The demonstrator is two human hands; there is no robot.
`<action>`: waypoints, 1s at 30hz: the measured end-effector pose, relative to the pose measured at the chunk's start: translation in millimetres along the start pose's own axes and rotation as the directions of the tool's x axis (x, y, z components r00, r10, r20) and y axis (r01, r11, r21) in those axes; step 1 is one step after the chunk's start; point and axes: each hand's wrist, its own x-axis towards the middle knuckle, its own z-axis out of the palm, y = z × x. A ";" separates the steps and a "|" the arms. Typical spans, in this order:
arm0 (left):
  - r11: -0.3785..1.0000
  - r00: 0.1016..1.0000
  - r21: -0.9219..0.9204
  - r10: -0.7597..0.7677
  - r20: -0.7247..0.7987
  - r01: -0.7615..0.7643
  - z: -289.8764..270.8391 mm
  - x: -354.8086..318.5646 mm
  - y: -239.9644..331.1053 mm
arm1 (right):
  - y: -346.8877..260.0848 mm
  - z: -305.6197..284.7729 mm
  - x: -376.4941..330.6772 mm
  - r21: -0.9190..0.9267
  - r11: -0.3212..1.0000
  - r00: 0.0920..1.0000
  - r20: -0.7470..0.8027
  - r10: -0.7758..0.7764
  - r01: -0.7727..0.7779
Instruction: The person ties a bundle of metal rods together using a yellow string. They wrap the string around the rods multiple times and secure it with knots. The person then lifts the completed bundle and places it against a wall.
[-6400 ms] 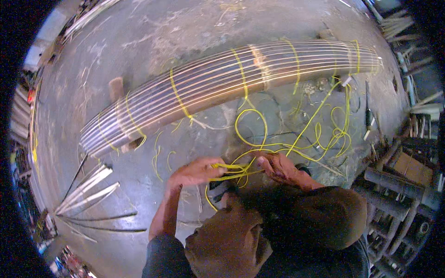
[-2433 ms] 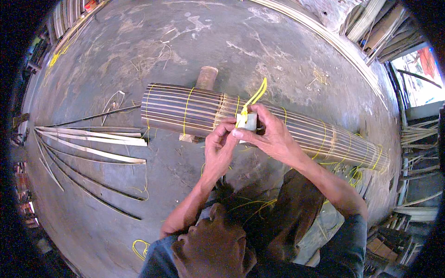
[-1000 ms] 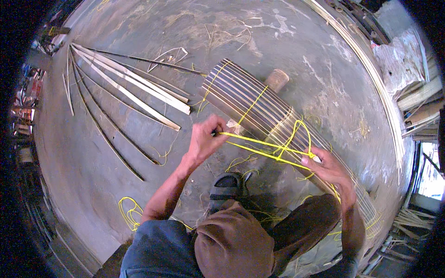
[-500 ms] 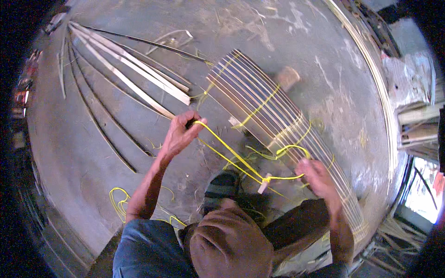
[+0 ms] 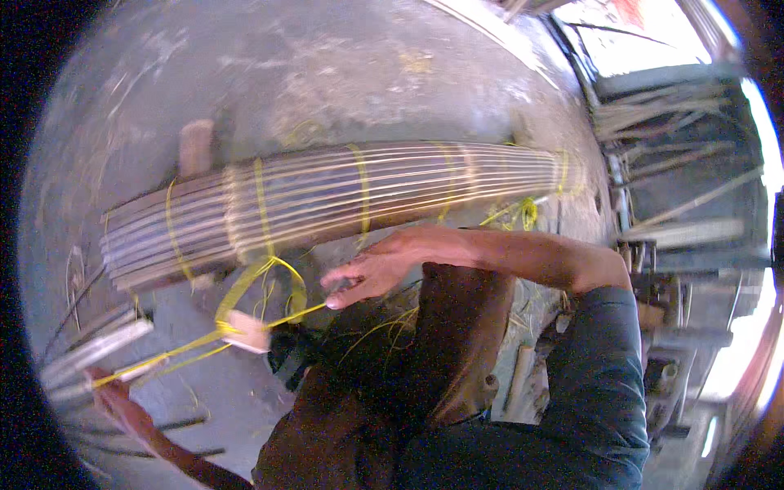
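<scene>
A long, curved panel of thin wooden strips (image 5: 314, 196) lies across the floor, bound crosswise by several yellow bands. A yellow loop (image 5: 298, 282) hangs from its near edge and meets a small pale wooden block (image 5: 247, 332), where cord is wound around the wood. My left hand (image 5: 121, 402), blurred at the lower left, is closed on the yellow cord (image 5: 163, 357) running taut from the block. On the block's other side, my right hand (image 5: 371, 271) pinches another stretch of this cord at its fingertips. My right forearm hides part of the floor.
A brown wooden block (image 5: 195, 147) stands at the panel's far edge. Pale flat slats (image 5: 106, 343) lie near my left hand. A tangle of yellow cord (image 5: 527, 214) sits by the panel's right end. Stacked lengths of wood (image 5: 670, 155) fill the right side.
The view has swung right, so the panel now runs nearly level across it. My hands are farther apart, with the cord drawn out to both sides of the small block.
</scene>
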 end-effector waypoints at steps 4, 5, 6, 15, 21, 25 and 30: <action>0.998 0.998 0.024 -0.064 0.007 0.064 -37.7 21.6 -31.1 | 10.8 10.7 2.0 -0.087 0.976 0.954 -0.207 -0.215 0.201; 0.999 1.000 -0.039 0.016 0.022 -0.015 -25.1 17.2 -40.9 | -7.7 4.2 1.6 -0.154 0.973 0.978 -0.099 -0.186 0.170; 0.999 0.996 -0.021 -0.027 0.083 0.029 -12.4 11.2 -14.3 | -25.2 5.1 5.7 -0.215 0.959 0.982 0.023 -0.185 0.186; 0.932 0.883 0.199 0.196 0.427 -0.304 102.5 -38.2 232.0 | -111.6 -29.5 56.3 -0.372 0.791 0.524 -0.600 -0.604 0.486; 0.951 0.894 0.080 0.248 0.374 -0.297 87.1 -45.5 249.8 | -108.5 -2.7 107.5 -0.415 0.857 0.917 -0.116 -0.383 0.305; 0.951 0.944 0.225 0.139 0.299 -0.211 65.2 -24.3 228.9 | -70.2 7.0 108.9 -0.457 0.765 0.688 -0.367 -0.626 0.453; 0.978 0.948 0.131 0.115 0.298 -0.160 44.7 8.4 142.3 | -81.7 -28.9 47.1 -0.396 0.836 0.798 -0.317 -0.513 0.380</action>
